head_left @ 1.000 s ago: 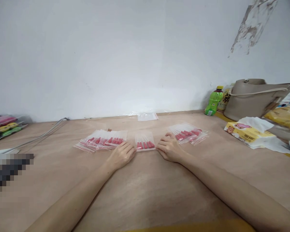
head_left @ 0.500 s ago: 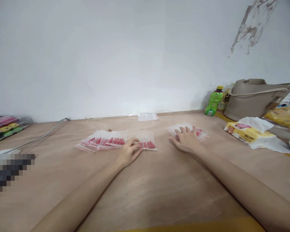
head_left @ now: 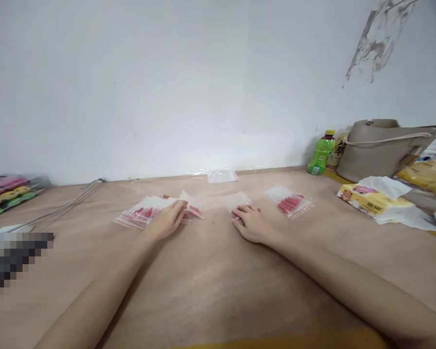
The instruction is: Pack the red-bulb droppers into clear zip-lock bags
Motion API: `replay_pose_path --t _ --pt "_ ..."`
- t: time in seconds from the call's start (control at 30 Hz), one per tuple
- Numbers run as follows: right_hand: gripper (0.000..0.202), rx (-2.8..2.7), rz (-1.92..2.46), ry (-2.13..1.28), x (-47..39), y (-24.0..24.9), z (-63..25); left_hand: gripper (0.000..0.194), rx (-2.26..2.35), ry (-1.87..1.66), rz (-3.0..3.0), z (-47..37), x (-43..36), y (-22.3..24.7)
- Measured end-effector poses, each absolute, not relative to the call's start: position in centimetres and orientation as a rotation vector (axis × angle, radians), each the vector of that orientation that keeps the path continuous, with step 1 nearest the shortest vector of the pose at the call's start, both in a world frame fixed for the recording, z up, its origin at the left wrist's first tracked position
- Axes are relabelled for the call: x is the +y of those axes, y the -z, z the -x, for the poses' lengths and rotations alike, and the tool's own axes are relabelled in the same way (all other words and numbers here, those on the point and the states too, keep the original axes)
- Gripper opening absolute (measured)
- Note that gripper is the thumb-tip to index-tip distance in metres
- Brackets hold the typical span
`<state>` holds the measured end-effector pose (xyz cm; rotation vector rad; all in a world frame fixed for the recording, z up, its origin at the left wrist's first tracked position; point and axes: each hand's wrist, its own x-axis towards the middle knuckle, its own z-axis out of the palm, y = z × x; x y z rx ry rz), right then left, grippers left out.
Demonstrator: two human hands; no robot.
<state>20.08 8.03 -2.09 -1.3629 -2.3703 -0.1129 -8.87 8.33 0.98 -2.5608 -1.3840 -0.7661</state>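
My left hand [head_left: 169, 218] is closed with its fingers pinching a clear zip bag [head_left: 193, 207] that holds red-handled pieces. This bag is slightly tilted over the right end of a fanned pile of similar zip bags [head_left: 138, 213]. My right hand [head_left: 252, 223] lies with fingers apart on top of another zip bag [head_left: 239, 198], pressing it to the table; its red contents are mostly covered by the fingers. Right of that hand lies a small pile of the same bags [head_left: 288, 201], red pieces showing through the plastic.
A flat clear bag [head_left: 222, 177] lies by the wall. At right stand a green bottle [head_left: 321, 152], a beige handbag [head_left: 378, 145] and a yellow tissue pack [head_left: 374, 199]. Colourful packs [head_left: 10, 194] and a grey cable [head_left: 70, 201] are at left.
My left hand has moved left with a bag, onto the left pile. My right hand has slid a bag from the right pile toward the middle.
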Motion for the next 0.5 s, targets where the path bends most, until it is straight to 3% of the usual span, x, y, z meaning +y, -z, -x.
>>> replay_pose_path --t 0.17,0.3,0.4,0.5 --pt "0.035 -2.404 1.251 0.127 7.3 2.0 -16.4 0.018 -1.376 0.624 2.487 10.5 6.7 -1.1" --pt "0.051 -2.388 1.192 0.146 7.3 1.6 -16.0 0.034 -1.312 0.654 2.312 8.8 5.1 -0.9" --pt "0.063 -2.394 1.153 0.132 8.1 1.0 -18.0 0.029 -1.191 0.718 2.464 6.1 4.5 -0.2" --pt "0.06 -2.409 1.105 0.102 9.0 0.7 -21.0 0.034 -1.156 0.818 2.697 3.5 4.9 0.7"
